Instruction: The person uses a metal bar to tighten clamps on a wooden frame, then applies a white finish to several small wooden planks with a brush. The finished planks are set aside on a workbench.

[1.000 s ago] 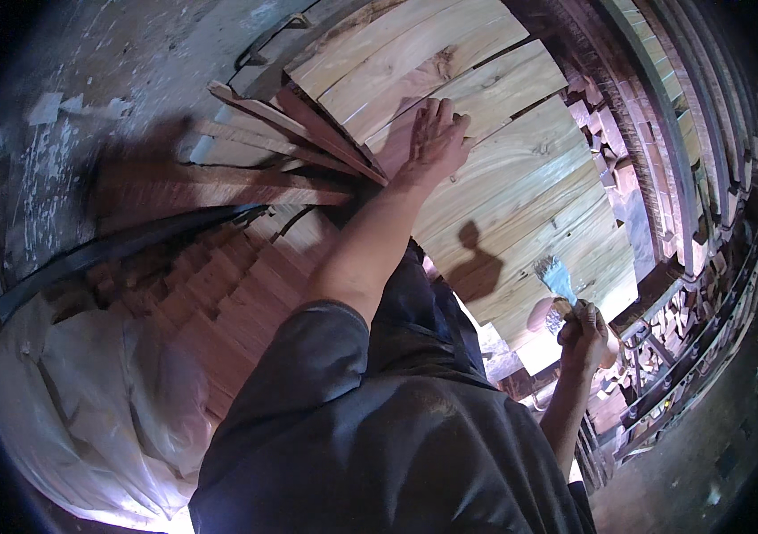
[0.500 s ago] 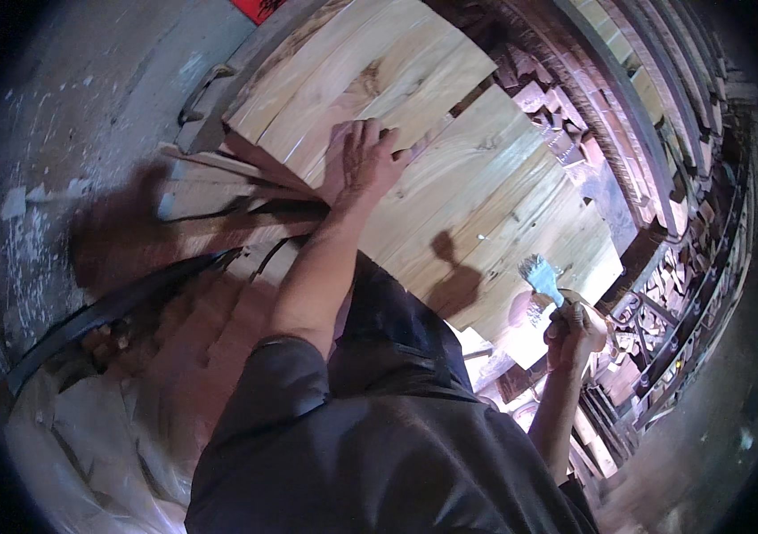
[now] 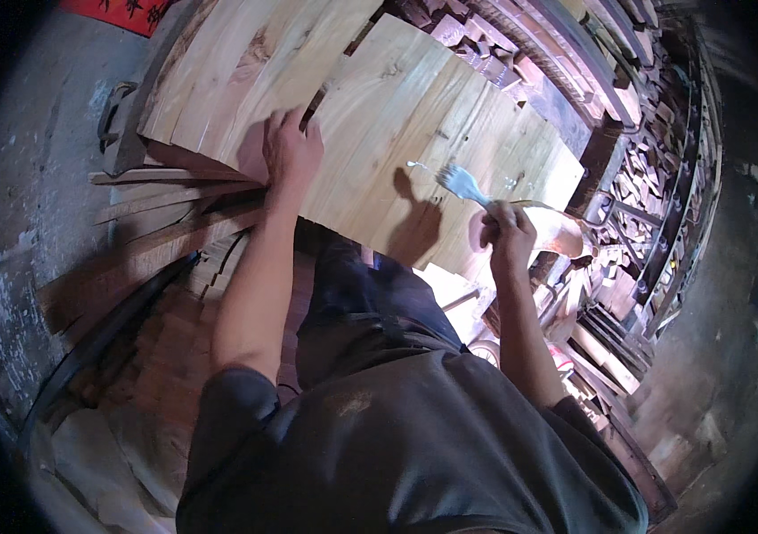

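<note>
My right hand (image 3: 509,233) is closed round the handle of a brush (image 3: 465,185) with a pale blue head. The brush hangs over a light wooden panel (image 3: 388,116) made of joined boards, close to a small white blob (image 3: 414,164) on the wood. White streaks mark the panel beyond the brush. My left hand (image 3: 294,147) lies on the wood with bent fingers and the thumb apart, beside the dark slit between this panel and a second panel (image 3: 227,80) on the left. Its fingertips are partly hidden. Behind my right hand is a rounded, brightly lit object (image 3: 557,230) that I cannot make out.
Loose planks (image 3: 174,200) jut out under the panels on the left. Wood offcuts (image 3: 655,178) fill a rack at the right, and long boards (image 3: 566,53) stand at the far right. A red paper (image 3: 116,11) shows at the top left.
The view has shifted, so the panels appear farther left and up. My right hand has brought the brush inward over the panel, nearer the white blob. My left hand stays on the wood, fingers more bent.
</note>
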{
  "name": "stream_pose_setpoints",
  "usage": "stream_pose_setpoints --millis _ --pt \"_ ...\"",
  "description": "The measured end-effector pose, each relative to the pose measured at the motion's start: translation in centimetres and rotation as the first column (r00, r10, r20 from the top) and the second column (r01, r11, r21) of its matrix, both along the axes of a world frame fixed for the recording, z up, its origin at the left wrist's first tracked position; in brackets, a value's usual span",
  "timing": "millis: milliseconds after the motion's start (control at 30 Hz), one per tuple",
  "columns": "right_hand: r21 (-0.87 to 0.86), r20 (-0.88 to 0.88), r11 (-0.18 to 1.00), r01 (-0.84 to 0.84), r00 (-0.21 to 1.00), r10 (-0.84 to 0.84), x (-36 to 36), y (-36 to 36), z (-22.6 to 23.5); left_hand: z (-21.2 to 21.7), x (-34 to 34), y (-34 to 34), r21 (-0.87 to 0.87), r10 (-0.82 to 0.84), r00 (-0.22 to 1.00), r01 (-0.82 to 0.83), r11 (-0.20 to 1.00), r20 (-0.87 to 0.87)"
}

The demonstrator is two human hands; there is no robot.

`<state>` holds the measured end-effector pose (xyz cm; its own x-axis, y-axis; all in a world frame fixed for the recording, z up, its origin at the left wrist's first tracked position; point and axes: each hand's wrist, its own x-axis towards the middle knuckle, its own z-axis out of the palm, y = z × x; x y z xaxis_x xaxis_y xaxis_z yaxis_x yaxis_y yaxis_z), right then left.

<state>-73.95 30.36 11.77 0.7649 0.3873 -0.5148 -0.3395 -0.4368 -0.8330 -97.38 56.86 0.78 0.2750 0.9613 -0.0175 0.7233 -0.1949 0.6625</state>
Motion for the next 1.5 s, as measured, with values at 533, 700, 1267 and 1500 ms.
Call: stream_pose_setpoints --millis 533,700,1267,1500 --pt "0.08 -0.185 0.98 -0.18 0.964 0.192 -4.9 2.7 -2.2 0.6 -0.4 -3.9 -0.21 -0.18 0.967 0.141 0.967 -0.181" --pt "-0.011 0.211 0.998 -0.058 0.976 0.06 0.3 -4.8 4.4 -2.9 0.8 -0.6 -0.279 -0.17 0.983 0.144 0.949 -0.069" --pt "-0.425 0.538 0.905 -0.002 0.804 0.254 4.8 -12.4 -3.7 9.2 3.3 -3.8 -0.361 -0.031 0.964 -0.069 0.93 -0.263" --pt "0.052 -0.191 0.907 0.417 0.896 -0.401 5.6 -15.5 -1.8 6.9 3.7 -13.5 -0.239 -0.071 0.992 0.045 0.97 -0.104"
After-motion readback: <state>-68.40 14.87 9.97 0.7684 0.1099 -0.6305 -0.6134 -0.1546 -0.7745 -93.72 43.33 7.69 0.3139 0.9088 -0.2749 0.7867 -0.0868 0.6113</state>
